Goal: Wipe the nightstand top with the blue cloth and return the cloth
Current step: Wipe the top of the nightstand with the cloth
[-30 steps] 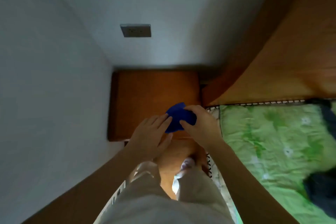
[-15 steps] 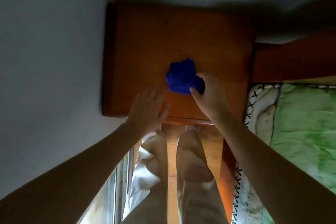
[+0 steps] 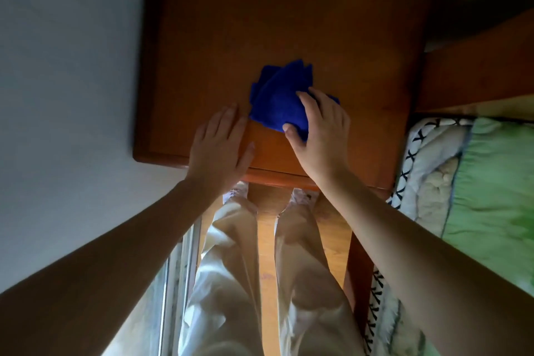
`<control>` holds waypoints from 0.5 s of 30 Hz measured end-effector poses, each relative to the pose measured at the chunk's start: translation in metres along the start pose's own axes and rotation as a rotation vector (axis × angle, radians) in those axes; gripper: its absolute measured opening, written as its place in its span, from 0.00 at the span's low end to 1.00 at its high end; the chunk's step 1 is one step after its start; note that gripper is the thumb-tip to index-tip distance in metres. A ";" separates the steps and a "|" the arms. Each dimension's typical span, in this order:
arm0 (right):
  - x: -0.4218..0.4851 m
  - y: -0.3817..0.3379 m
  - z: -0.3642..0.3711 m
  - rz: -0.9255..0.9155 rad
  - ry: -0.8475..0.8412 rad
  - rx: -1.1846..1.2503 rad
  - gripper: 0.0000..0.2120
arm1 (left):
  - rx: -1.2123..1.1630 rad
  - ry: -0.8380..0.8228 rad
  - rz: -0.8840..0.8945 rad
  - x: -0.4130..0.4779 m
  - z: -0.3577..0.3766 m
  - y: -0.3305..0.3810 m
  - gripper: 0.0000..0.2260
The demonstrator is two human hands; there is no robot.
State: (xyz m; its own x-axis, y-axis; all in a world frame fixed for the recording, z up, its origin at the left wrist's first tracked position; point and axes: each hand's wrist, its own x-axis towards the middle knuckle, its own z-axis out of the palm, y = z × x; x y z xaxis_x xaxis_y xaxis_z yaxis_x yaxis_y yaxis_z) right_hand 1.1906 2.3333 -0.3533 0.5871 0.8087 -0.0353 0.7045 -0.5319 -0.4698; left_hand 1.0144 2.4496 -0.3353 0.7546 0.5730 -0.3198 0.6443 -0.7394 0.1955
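Note:
The blue cloth lies bunched on the brown wooden nightstand top, a little in front of its middle. My right hand presses on the cloth's near right part, thumb and fingers curled over it. My left hand lies flat on the nightstand just left of the cloth, fingers apart, holding nothing. The cloth's right edge is hidden under my right hand.
A white wall runs along the nightstand's left side. The wooden bed headboard and a green quilt lie at the right. My legs in light trousers stand in front of the nightstand on the wooden floor.
The view has tilted down and closer to the nightstand. The cloth went from both hands down onto the top and has spread flatter. My left hand let go and lies flat beside it.

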 end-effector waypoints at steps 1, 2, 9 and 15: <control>0.000 0.003 0.002 -0.013 0.018 -0.009 0.23 | 0.009 0.000 0.005 -0.001 0.001 0.000 0.26; -0.001 0.006 0.005 -0.027 0.034 -0.016 0.23 | 0.019 -0.001 0.015 -0.001 0.003 0.000 0.26; -0.008 0.019 0.025 -0.096 0.163 -0.026 0.22 | 0.043 0.082 0.051 0.002 0.022 -0.005 0.26; -0.009 0.022 0.036 -0.123 0.253 -0.090 0.22 | 0.005 0.265 0.098 0.006 0.048 -0.015 0.25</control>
State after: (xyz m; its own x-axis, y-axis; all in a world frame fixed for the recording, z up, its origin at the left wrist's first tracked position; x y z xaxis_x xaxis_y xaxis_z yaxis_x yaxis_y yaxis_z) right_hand 1.1871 2.3234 -0.3949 0.5682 0.7862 0.2430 0.8022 -0.4633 -0.3766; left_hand 1.0031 2.4466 -0.3845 0.8201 0.5704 -0.0461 0.5663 -0.7974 0.2085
